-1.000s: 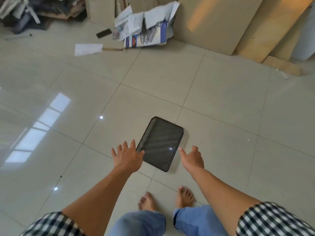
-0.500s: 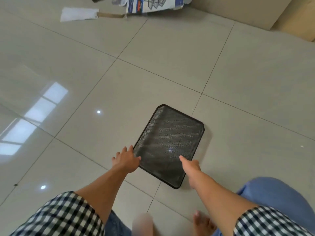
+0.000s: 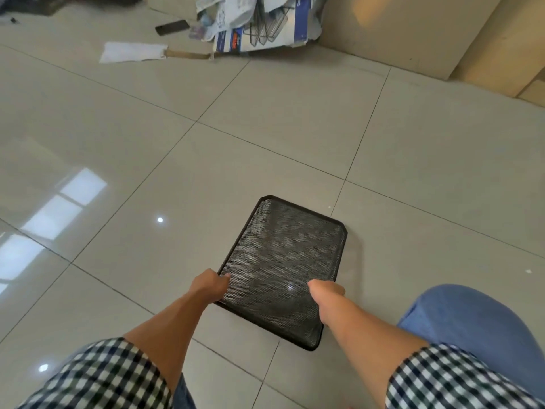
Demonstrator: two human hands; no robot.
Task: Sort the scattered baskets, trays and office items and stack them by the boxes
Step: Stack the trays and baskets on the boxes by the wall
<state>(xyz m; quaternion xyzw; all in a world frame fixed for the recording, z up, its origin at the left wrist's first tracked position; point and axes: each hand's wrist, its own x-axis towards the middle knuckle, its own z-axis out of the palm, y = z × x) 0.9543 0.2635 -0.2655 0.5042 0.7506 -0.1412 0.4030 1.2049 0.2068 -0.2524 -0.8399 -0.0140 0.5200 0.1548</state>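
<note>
A black wire-mesh tray, rectangular with clipped corners, lay on the glossy grey floor tiles. The left hand and right hand gripped its long edges, fingers curled round them.

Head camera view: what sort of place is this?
Likely a storeroom or office being cleared: leaning cardboard sheets, a torn box spilling papers, a mesh tray on the tiled floor.

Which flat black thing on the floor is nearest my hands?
The black mesh tray, held by left hand and right hand; the small black slab lies far off by the torn box.
</note>
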